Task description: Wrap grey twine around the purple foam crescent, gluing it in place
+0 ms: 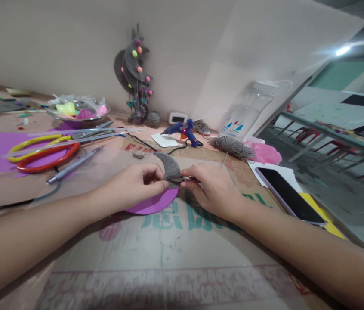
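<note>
My left hand [141, 181] pinches the edge of a grey yarn-wrapped crescent [169, 164] between thumb and fingers. Under it, a purple curved sheet piece [154, 203] shows on the table side. In my right hand [212, 189] is a small dark tool with a narrow metal tip [176, 177], gripped between thumb and forefinger. Its tip lies against the crescent, close to my left thumb. Most of the tool is hidden by my fingers, so its exact kind does not show.
A blue glue gun [185, 130], grey yarn bundle [232, 147] and water bottle [248, 112] stand beyond my hands. Scissors with red and yellow handles [48, 163], a pen [75, 165] and a bowl [75, 122] are left. A phone [288, 193] lies right. Crescent ornaments [133, 64] lean on the wall.
</note>
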### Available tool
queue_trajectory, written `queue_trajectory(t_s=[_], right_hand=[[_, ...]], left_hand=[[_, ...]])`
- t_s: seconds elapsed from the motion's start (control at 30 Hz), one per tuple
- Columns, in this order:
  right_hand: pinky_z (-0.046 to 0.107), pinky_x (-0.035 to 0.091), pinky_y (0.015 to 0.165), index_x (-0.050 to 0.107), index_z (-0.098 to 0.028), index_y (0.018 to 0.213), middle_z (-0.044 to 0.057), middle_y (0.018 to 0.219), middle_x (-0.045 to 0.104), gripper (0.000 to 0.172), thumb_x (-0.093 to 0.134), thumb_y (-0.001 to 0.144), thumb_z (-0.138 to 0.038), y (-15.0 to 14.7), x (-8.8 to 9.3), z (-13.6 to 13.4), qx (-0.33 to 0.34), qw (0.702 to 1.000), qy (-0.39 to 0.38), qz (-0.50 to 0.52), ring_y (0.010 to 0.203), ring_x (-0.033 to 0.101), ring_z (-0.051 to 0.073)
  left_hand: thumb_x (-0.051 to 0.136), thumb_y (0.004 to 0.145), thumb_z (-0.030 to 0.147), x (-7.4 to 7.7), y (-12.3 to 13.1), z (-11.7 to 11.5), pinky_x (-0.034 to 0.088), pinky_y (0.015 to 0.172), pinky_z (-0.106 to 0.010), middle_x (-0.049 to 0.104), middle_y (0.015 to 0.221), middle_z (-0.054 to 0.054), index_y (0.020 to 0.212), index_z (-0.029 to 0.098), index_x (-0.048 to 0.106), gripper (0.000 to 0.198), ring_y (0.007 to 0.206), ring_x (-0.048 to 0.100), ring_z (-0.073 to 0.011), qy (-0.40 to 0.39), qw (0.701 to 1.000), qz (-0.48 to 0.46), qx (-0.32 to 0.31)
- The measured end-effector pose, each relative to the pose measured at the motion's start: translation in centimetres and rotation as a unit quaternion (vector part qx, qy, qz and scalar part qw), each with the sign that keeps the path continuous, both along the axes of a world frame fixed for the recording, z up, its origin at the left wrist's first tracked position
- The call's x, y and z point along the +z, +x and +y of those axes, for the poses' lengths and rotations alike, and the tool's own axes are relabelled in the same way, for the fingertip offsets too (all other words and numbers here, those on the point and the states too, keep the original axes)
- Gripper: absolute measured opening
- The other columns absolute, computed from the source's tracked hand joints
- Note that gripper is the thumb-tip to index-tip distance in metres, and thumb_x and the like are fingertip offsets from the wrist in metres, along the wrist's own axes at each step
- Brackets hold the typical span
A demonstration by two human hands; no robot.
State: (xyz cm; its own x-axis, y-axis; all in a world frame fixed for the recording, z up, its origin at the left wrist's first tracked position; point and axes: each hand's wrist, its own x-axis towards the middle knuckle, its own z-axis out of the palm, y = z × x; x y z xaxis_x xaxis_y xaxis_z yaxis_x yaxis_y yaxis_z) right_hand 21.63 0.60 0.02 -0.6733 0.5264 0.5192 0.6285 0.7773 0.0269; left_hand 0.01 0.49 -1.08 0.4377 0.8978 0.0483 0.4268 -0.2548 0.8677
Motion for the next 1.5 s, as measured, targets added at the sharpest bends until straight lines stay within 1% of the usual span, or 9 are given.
queue_trajectory(t_s=[0.4, 0.67, 0.8, 1.0, 1.13, 1.2, 1.27, 1.4, 1.5], right_hand=[[0.027, 0.038, 0.060, 0.060, -0.014, 0.091, 0.006, 0.075, 0.065, 0.021, 0.045, 0.092, -0.029, -0.05, -0.04, 0.01, -0.012, 1.000, 0.003, -0.027, 0.067, 0.057, 0.016], [0.026, 0.037, 0.060, 0.060, -0.016, 0.092, 0.005, 0.076, 0.065, 0.022, 0.044, 0.093, -0.031, 0.07, -0.02, -0.01, -0.026, 0.999, -0.017, -0.030, 0.068, 0.057, 0.016], [0.025, 0.040, 0.061, 0.058, -0.015, 0.098, 0.006, 0.082, 0.068, 0.021, 0.046, 0.091, -0.031, 0.18, -0.14, -0.04, -0.023, 0.998, -0.050, 0.001, 0.071, 0.059, 0.015], [0.025, 0.041, 0.061, 0.057, -0.015, 0.101, 0.005, 0.083, 0.068, 0.021, 0.050, 0.090, -0.032, 0.24, -0.16, -0.03, -0.017, 0.997, -0.079, 0.020, 0.071, 0.061, 0.015], [0.026, 0.045, 0.065, 0.054, -0.017, 0.107, 0.005, 0.091, 0.068, 0.023, 0.047, 0.090, -0.030, 0.31, -0.18, -0.01, -0.016, 0.989, -0.140, 0.039, 0.077, 0.063, 0.017], [0.027, 0.046, 0.067, 0.052, -0.017, 0.110, 0.006, 0.093, 0.068, 0.023, 0.045, 0.091, -0.029, 0.34, -0.23, 0.00, -0.008, 0.985, -0.166, 0.054, 0.079, 0.063, 0.017], [0.027, 0.047, 0.068, 0.052, -0.016, 0.110, 0.006, 0.093, 0.068, 0.023, 0.045, 0.091, -0.028, 0.35, -0.29, 0.01, 0.011, 0.981, -0.182, 0.071, 0.080, 0.063, 0.016], [0.027, 0.048, 0.071, 0.051, -0.017, 0.112, 0.006, 0.098, 0.066, 0.024, 0.048, 0.091, -0.029, 0.31, -0.44, 0.06, 0.051, 0.977, -0.191, 0.082, 0.082, 0.063, 0.014], [0.027, 0.048, 0.072, 0.051, -0.018, 0.113, 0.006, 0.100, 0.066, 0.025, 0.048, 0.091, -0.028, 0.30, -0.47, 0.06, 0.060, 0.975, -0.196, 0.080, 0.084, 0.062, 0.014]], left_hand=[[0.055, 0.076, 0.035, 0.00, 0.03, -0.19, 0.030, 0.050, -0.023, 0.049, 0.061, 0.004, 0.066, 0.019, 0.053, 0.019, 0.056, 0.045, -0.0112, 0.012, 1.000, 0.015, 0.008], [0.054, 0.076, 0.035, 0.02, 0.11, -0.26, 0.031, 0.050, -0.023, 0.051, 0.060, 0.004, 0.065, 0.020, 0.053, 0.018, 0.056, 0.046, -0.0113, 0.012, 1.000, 0.019, 0.011], [0.055, 0.076, 0.035, 0.16, 0.17, -0.28, 0.031, 0.050, -0.023, 0.051, 0.061, 0.004, 0.066, 0.019, 0.054, 0.018, 0.056, 0.046, -0.0113, 0.014, 1.000, 0.015, 0.015], [0.056, 0.078, 0.036, 0.47, 0.12, -0.51, 0.032, 0.051, -0.022, 0.048, 0.062, 0.004, 0.067, 0.019, 0.051, 0.021, 0.057, 0.045, -0.0105, 0.014, 1.000, 0.003, 0.018], [0.052, 0.083, 0.044, 0.65, -0.15, -0.83, 0.035, 0.052, -0.022, 0.051, 0.066, 0.004, 0.076, 0.019, 0.053, 0.025, 0.060, 0.049, -0.0113, -0.006, 0.999, -0.035, -0.019], [0.047, 0.086, 0.045, 0.62, -0.26, -0.87, 0.039, 0.056, -0.022, 0.055, 0.069, 0.002, 0.075, 0.019, 0.053, 0.029, 0.064, 0.052, -0.0120, -0.014, 0.997, -0.065, -0.044], [0.044, 0.089, 0.044, 0.50, -0.28, -0.79, 0.042, 0.060, -0.022, 0.057, 0.070, 0.001, 0.073, 0.019, 0.052, 0.030, 0.068, 0.055, -0.0123, -0.016, 0.995, -0.090, -0.048], [0.056, 0.083, 0.038, 0.20, -0.08, -0.42, 0.047, 0.068, -0.025, 0.060, 0.086, -0.002, 0.092, 0.019, 0.054, 0.021, 0.078, 0.059, -0.0145, -0.029, 0.989, -0.144, -0.019], [0.063, 0.079, 0.034, 0.12, -0.02, -0.24, 0.048, 0.069, -0.026, 0.060, 0.099, -0.004, 0.107, 0.020, 0.050, 0.034, 0.082, 0.060, -0.0155, -0.031, 0.980, -0.198, -0.011]])
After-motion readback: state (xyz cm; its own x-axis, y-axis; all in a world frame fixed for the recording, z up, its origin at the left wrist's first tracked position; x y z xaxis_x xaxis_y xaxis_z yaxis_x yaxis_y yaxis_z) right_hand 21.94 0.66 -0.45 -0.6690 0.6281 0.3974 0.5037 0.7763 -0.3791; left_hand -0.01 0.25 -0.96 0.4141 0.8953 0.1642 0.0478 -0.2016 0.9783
